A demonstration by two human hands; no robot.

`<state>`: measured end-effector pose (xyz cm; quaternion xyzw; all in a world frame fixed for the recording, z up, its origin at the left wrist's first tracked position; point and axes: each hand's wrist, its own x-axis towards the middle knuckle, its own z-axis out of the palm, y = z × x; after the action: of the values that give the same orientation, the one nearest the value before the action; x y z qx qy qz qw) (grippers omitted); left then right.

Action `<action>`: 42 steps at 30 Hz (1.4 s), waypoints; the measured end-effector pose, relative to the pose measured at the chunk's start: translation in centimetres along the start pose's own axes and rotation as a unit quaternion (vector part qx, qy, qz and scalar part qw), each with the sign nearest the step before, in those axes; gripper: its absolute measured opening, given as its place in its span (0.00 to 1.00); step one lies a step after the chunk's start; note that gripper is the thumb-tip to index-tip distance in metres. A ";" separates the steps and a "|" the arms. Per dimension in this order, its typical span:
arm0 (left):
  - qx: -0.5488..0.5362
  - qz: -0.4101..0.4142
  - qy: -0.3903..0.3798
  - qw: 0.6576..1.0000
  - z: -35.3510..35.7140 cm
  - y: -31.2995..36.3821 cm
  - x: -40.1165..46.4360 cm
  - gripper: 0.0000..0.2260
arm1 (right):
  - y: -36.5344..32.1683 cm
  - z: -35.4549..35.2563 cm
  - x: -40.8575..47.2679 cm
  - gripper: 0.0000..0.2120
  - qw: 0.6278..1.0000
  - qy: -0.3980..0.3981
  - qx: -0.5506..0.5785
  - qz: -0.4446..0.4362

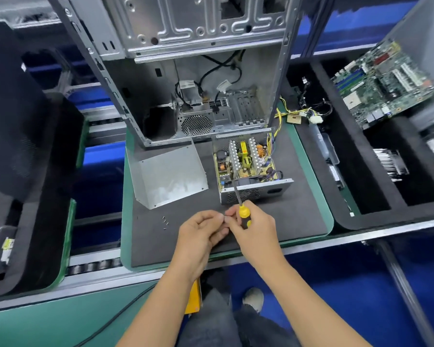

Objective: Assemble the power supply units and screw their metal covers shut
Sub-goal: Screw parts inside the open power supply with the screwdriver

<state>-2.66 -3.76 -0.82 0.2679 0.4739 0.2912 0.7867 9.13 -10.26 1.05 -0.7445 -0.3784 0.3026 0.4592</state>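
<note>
Pinching what looks like a small screw [225, 217] between thumb and forefinger, the left hand [201, 230] meets the right hand [251, 227] just above the near part of the dark foam mat [298, 209]; the right hand's fingers are curled round the yellow handle of a screwdriver [241, 204], whose shaft points up and away toward the open power supply unit [248, 166]; that unit sits right of centre on the mat, its circuit board bare, its long axis running away from the person with the perforated end plate nearest; its metal cover [168, 174], a bent sheet, lies apart on the left with its hollow side up; a few loose screws [165, 222] lie near the left hand; an open computer case [198, 78] stands behind. The cover is probably light, stiff and sharp-edged, best taken by its folded sides; the unit is likely heavier and its board fragile, so hold it by the metal walls; the screw is tiny and easily dropped.
</note>
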 end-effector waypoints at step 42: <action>-0.040 -0.032 0.047 0.998 2.9 -0.2 2.4 0.07 | 5.9 -7.0 -0.7 0.14 0.980 -0.089 -0.178 -0.026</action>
<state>0.90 -2.65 -1.19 0.2074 0.5064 0.2969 0.7825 16.02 -15.80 -1.53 -0.7746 -0.4845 0.2834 0.2914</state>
